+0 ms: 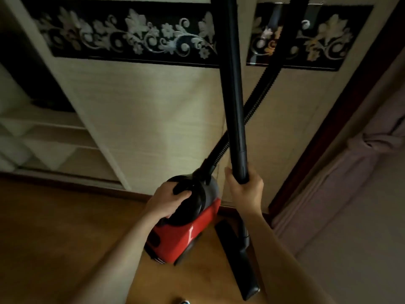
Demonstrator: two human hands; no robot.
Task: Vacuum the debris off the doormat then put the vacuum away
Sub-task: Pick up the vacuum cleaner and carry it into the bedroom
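Wooden floor (54,227) bears red vacuum (182,235), black nozzle (235,262).

A cream sliding wardrobe door (153,119) fills the middle of the view. Across its upper part runs a black band with pale floral scrollwork (131,36). Left of the door, white shelves (43,132) stand open. Below it lies a wooden floor (54,227). To its right rises a dark red frame (341,119), and beyond that hangs a gathered mauve curtain (361,172).
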